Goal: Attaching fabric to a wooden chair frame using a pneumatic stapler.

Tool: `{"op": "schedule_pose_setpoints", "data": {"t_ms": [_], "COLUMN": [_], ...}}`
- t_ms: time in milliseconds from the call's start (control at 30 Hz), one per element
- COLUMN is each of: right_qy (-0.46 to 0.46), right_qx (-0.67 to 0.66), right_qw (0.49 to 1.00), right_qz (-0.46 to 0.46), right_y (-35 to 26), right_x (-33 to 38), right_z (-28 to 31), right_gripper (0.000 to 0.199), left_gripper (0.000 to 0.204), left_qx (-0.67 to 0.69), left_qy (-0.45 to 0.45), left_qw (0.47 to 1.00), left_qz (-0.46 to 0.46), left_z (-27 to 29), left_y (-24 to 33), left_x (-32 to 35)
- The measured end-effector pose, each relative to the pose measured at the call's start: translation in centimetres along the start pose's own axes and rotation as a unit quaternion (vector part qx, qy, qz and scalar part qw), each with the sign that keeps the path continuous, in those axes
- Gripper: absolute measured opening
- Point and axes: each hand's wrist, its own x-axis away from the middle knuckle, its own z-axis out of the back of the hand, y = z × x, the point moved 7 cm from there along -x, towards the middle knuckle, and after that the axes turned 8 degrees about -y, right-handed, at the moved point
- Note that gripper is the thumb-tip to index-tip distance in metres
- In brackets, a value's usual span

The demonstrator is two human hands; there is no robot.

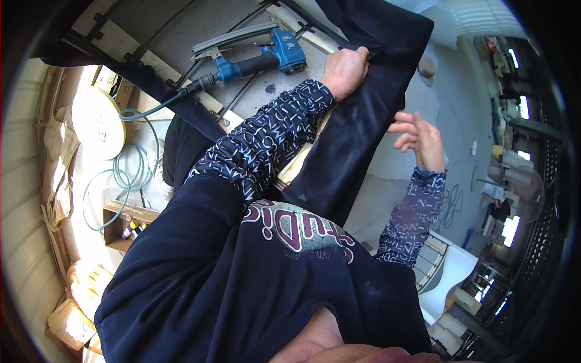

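Observation:
Black fabric [357,139] is draped along the wooden edge of a frame [302,160] and hangs over its right side. My left hand [345,69] is closed at the fabric's edge near the far end, gripping the cloth there; its fingertips are partly hidden. Just right of the fabric, my right hand [422,140] is raised with its fingers spread and nothing in them. A blue air staple gun [260,57] lies across the frame, left of my left hand, with a hose [151,112] attached.
Thin dark rods cross the frame. At the left stand a round pale stool top [100,124], coils of hose [124,172] and a wooden box [118,241] with small bottles. White sheeting [387,151] lies beyond the fabric; a fan [525,184] stands far right.

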Motion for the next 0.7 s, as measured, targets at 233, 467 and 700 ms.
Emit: {"op": "schedule_pose_setpoints", "data": {"t_ms": [233, 467, 700], "right_qy": [0.114, 0.213, 0.127], "right_qx": [-0.357, -0.029, 0.236], "right_qw": [0.922, 0.975, 0.963], "right_qz": [0.098, 0.059, -0.003], "right_y": [4.9, 3.5, 0.1], "right_x": [-14.4, -12.5, -4.7], "right_z": [8.0, 4.1, -2.2], "right_gripper": [0.087, 0.068, 0.065], "left_gripper": [0.019, 0.017, 0.018], "left_qx": [0.009, -0.004, 0.001], "left_qy": [-0.011, 0.032, 0.026], "left_qw": [1.0, 0.999, 0.999], "left_qz": [-0.021, -0.028, -0.031], "left_z": [-1.8, -0.3, -0.7], "left_y": [1.7, 0.7, 0.3], "left_x": [-0.8, -0.4, 0.1]}}
